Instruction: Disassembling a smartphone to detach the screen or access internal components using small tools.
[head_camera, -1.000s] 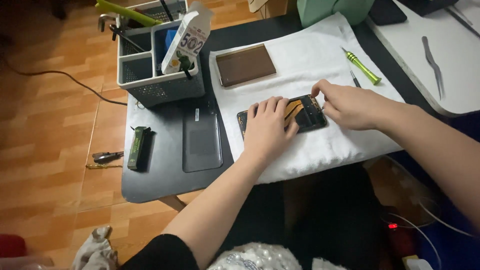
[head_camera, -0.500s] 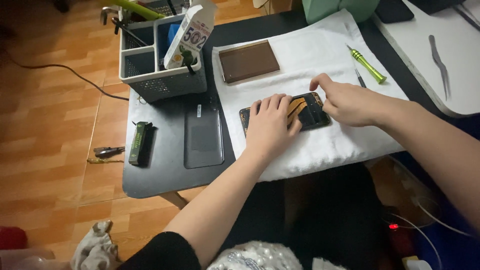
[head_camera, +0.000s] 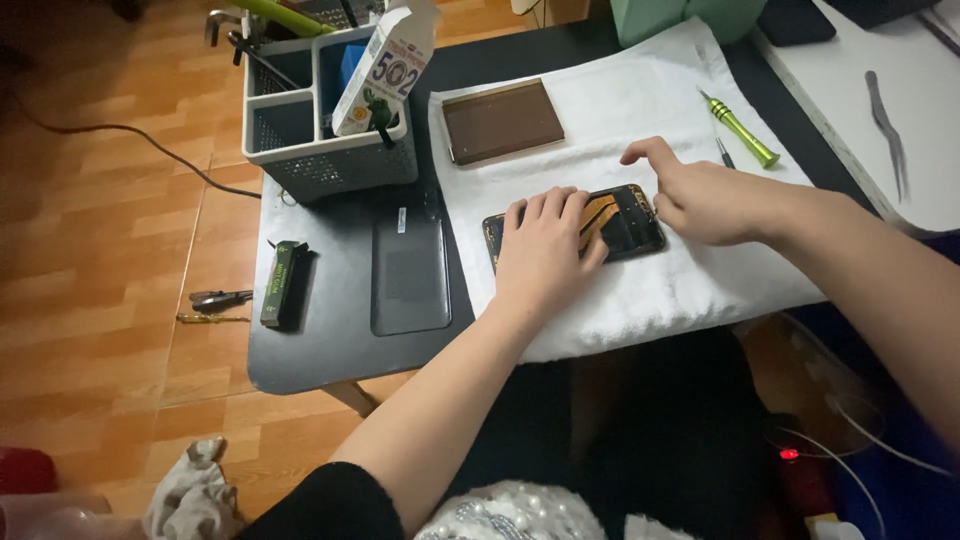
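Wooden plank flooring surrounds a small dark table (head_camera: 330, 350); a white towel (head_camera: 640, 300) covers its right half, soft and thick, its front edge hanging just over the table rim.

Opened phone body (head_camera: 628, 222) lies flat near the middle of the towel, long side across your view; dark frame, orange-brown flex strips showing inside.

Your left hand (head_camera: 545, 250) lies palm down on the phone body's left half, fingers straight and close together, pinning it; forearm runs in from bottom centre, dark sleeve at the elbow.

Your right hand (head_camera: 700, 195) sits at the phone body's right end, touching its corner; forefinger stretched out toward the far left and raised, other fingers curled; it grips nothing that you can see.

Room: bare towel beyond the phone body up to a brown rectangular plate (head_camera: 503, 120); bare towel also in front; right of your right hand the towel ends close by.

Green-handled screwdriver (head_camera: 740, 130) lies slanted on the towel's far right, near your forefinger but apart; grey tweezers (head_camera: 888, 130) on a white surface further right.

Left of the towel, a dark glossy phone panel (head_camera: 410, 275) lies flat on bare tabletop; a small green-black oblong (head_camera: 283, 283) near the table's left edge; grey perforated caddy (head_camera: 330, 120) at the far left corner, holding a white box and tools.
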